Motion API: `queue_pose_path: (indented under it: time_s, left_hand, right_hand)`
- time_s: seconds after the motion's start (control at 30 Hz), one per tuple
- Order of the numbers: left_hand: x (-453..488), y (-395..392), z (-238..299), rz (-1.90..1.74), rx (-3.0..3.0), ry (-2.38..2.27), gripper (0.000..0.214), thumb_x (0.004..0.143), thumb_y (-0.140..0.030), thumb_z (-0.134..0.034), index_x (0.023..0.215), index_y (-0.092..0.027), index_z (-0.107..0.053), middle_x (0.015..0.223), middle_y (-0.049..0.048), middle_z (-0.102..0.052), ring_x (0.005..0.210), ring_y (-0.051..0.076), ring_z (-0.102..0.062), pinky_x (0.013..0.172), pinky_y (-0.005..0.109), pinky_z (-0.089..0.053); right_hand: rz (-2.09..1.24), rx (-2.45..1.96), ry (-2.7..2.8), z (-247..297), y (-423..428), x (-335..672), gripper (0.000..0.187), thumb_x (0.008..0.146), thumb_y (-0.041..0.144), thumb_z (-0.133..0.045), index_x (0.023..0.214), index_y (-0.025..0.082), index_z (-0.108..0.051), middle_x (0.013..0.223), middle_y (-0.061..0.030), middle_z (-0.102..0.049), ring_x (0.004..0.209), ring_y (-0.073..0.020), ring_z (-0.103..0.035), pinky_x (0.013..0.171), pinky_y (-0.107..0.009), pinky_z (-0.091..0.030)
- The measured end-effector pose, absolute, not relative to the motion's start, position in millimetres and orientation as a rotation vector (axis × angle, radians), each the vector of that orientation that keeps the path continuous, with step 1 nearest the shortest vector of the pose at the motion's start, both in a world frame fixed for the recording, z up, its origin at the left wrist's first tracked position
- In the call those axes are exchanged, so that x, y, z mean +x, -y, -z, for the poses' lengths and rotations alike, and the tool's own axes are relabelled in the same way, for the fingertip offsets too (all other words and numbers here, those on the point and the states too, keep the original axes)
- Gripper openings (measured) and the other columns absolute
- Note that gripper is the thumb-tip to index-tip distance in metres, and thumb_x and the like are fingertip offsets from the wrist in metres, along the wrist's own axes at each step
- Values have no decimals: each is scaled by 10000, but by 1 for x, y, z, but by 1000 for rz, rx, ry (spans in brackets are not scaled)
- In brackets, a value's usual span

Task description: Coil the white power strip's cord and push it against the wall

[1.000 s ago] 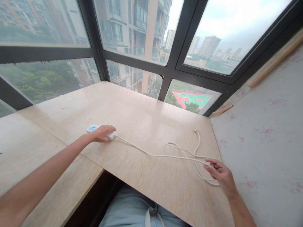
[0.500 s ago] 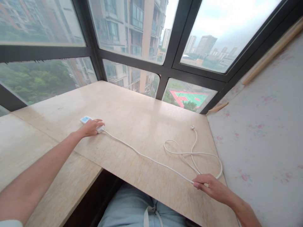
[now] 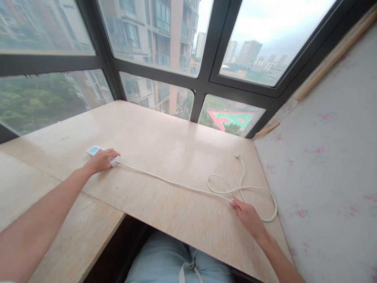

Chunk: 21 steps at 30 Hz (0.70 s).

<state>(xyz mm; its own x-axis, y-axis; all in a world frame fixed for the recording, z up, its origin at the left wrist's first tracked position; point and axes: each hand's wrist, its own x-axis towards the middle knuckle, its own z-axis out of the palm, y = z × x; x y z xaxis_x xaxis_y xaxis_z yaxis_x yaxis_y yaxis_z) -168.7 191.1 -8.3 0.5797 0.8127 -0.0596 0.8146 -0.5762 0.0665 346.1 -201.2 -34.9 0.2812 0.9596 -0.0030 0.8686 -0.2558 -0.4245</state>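
A white power strip (image 3: pixel 114 160) with a blue-marked end lies at the left of the marble-patterned counter. My left hand (image 3: pixel 101 160) is closed over its middle, hiding part of it. From its right end a white cord (image 3: pixel 173 183) runs almost straight to the right. My right hand (image 3: pixel 247 214) pinches this cord between thumb and fingers, low over the counter. Beyond that hand the cord lies in loose loops, and its plug (image 3: pixel 236 155) rests on the counter near the window.
The counter (image 3: pixel 165 212) meets dark window frames (image 3: pixel 200 98) at the back and a flowered wall (image 3: pixel 324 177) on the right. Its front edge has a cut-out where my legs (image 3: pixel 176 259) are. A seam crosses the counter at left.
My right hand has moved away from me and slightly left with the cord, which now runs straighter. The loops shifted a little. My left hand still holds the power strip; the view turned slightly.
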Motion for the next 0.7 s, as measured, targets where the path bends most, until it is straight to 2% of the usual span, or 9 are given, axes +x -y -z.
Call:
queue_pose_path:
  time_s: [0.17,0.33,0.5,0.6,0.7]
  left_hand:
    - [-182,-206,21,78,2772,-1358,542,651,-135,-443,1167,-102,-606,1307,144,-609,1366,293,-394,1020,406,-307]
    - [-184,-211,21,68,2710,-1406,565,605,-154,-448,1150,-130,-596,1330,133,-602,1398,296,-357,1072,465,-271]
    - [-183,-217,19,88,2615,-1522,538,618,-213,-433,1133,-190,-586,1362,76,-585,1428,270,-302,1112,490,-226]
    - [-184,-223,22,126,2616,-1541,590,603,-221,-423,1170,-176,-580,1401,94,-550,1436,264,-293,1121,474,-220]
    - [-185,-226,25,129,2636,-1549,607,590,-210,-427,1176,-170,-584,1409,103,-544,1432,265,-303,1122,468,-221]
  right_hand:
    - [-176,-2221,1570,45,197,341,520,976,555,-294,803,221,-653,625,-48,-669,545,-185,-605,553,-271,-379]
    - [-119,-2287,1560,47,202,344,528,925,645,-375,695,219,-585,587,-23,-616,527,-173,-558,543,-276,-362]
    - [-406,-2002,1787,35,220,360,356,971,460,-430,816,225,-649,782,-50,-678,751,-193,-617,708,-311,-473]
    - [-388,-1902,1893,28,233,371,258,965,346,-465,908,234,-691,861,-70,-700,843,-217,-632,787,-360,-488]
    - [-363,-1886,1951,27,243,375,231,957,253,-466,968,238,-696,916,-79,-700,881,-223,-629,799,-370,-492]
